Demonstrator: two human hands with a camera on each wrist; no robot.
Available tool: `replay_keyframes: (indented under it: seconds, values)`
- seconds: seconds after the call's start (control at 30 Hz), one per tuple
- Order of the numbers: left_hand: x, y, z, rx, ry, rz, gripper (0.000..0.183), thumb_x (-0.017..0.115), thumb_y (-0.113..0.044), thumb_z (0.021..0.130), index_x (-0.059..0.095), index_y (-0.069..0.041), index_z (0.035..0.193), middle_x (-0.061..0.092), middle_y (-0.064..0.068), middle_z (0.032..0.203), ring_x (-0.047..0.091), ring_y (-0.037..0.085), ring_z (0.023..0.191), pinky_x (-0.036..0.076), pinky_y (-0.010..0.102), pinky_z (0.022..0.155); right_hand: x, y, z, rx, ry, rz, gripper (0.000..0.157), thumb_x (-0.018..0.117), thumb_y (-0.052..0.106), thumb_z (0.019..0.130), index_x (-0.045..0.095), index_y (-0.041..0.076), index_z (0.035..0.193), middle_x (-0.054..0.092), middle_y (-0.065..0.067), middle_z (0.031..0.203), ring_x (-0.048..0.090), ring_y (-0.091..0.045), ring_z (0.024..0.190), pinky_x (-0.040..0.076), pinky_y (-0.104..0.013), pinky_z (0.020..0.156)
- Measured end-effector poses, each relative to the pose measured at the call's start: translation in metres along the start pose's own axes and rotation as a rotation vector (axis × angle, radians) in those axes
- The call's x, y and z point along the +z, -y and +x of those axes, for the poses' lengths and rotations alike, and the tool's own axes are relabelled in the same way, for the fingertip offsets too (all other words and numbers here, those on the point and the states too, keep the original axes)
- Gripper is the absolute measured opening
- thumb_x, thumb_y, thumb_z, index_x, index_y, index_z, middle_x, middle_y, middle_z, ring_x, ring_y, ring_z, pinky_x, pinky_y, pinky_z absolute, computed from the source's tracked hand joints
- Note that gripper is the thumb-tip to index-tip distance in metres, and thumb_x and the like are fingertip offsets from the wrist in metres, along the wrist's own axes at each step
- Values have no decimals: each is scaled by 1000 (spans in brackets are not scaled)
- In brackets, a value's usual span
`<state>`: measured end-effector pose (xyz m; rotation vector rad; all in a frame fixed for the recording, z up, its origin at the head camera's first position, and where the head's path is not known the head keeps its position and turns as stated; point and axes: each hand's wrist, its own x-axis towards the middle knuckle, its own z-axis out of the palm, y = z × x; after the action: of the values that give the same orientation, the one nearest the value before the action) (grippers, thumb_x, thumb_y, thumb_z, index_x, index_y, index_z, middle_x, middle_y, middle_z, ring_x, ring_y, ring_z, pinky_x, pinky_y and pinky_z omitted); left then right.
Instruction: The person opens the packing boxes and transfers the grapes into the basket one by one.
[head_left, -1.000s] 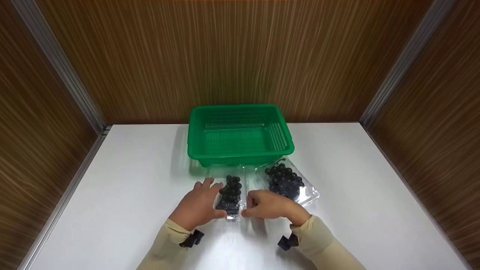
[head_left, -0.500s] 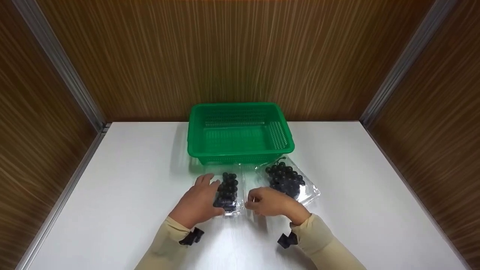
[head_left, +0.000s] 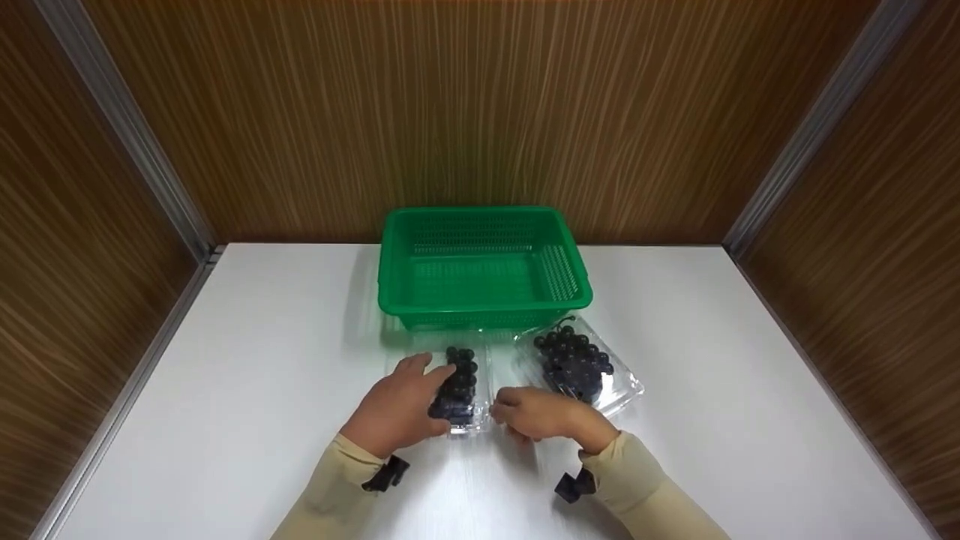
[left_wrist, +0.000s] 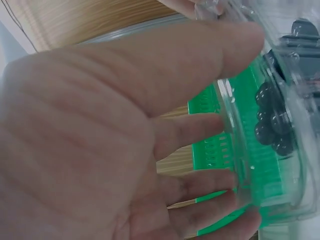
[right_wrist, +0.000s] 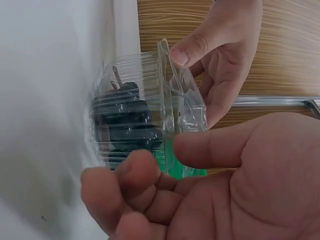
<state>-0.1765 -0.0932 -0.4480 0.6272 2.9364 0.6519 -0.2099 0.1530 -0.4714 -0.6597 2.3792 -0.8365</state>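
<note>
A clear plastic clamshell box [head_left: 482,382] with a bunch of dark grapes [head_left: 459,386] inside lies between my two hands. My left hand [head_left: 396,409] spans its left side with fairly straight, spread fingers; in the left wrist view the fingertips touch the clear box [left_wrist: 295,185] along its rim. In the right wrist view the left thumb [right_wrist: 181,56] rests at the lid edge. My right hand [head_left: 538,412] is at the box's right near corner. Its fingers bend loosely and its thumb [right_wrist: 207,149] points at the lid rim, with nothing pinched between them.
Behind the box stands a green plastic basket [head_left: 484,309] with nothing in it. A second clear box [head_left: 626,390] of dark grapes [head_left: 574,364] lies turned at an angle beyond my right hand. Wood-grain panels [head_left: 480,112] border the white table [head_left: 285,337].
The box between my hands has shifted slightly left. My right hand has come off its lid edge, and its fingers have dipped lower. The left hand stays along the box's left side.
</note>
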Motion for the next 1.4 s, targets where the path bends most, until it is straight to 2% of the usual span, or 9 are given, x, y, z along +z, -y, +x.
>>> replay_keyframes:
  seconds: [0.23, 0.47, 0.6, 0.87, 1.07, 1.4]
  values:
    - [0, 1, 2, 23, -13, 3, 77, 91, -28, 79, 59, -5, 145, 48, 29, 150, 45, 45, 140, 51, 57, 101, -2, 3, -1, 21, -6, 13, 20, 49, 29, 107, 58, 12, 101, 63, -9, 79, 57, -17, 63, 47, -32, 58]
    - [4, -1, 2, 32, -21, 26, 87, 95, -32, 73, 57, -4, 145, 48, 30, 148, 46, 45, 138, 53, 57, 99, 0, 2, 1, 8, -7, 112, 14, 50, 20, 106, 54, 8, 99, 64, -13, 81, 56, -17, 61, 48, -31, 55]
    - [5, -3, 1, 34, -45, 59, 86, 97, -32, 71, 58, -4, 143, 52, 29, 144, 51, 43, 133, 54, 55, 97, 2, 3, 2, 13, -10, 131, 13, 51, 19, 106, 51, 9, 98, 65, -17, 83, 58, -17, 62, 51, -34, 57]
    - [8, -4, 0, 79, -61, 67, 83, 93, -30, 73, 57, -2, 142, 53, 30, 140, 52, 43, 130, 55, 53, 96, 3, 2, -1, 56, 18, 169, 16, 51, 21, 107, 50, 9, 96, 60, -7, 77, 60, -18, 62, 55, -38, 60]
    - [8, -2, 0, 85, -51, 31, 82, 92, -29, 72, 58, -2, 142, 54, 28, 140, 52, 43, 131, 54, 52, 97, 2, 1, -2, 45, 28, 165, 17, 51, 21, 107, 49, 10, 94, 59, -6, 75, 58, -19, 61, 51, -34, 57]
    - [9, -5, 1, 81, -69, 42, 83, 91, -29, 71, 56, -2, 142, 52, 29, 141, 53, 43, 130, 56, 51, 95, 0, 0, -2, 34, 26, 129, 17, 51, 21, 106, 51, 10, 93, 63, -13, 76, 56, -20, 60, 50, -38, 56]
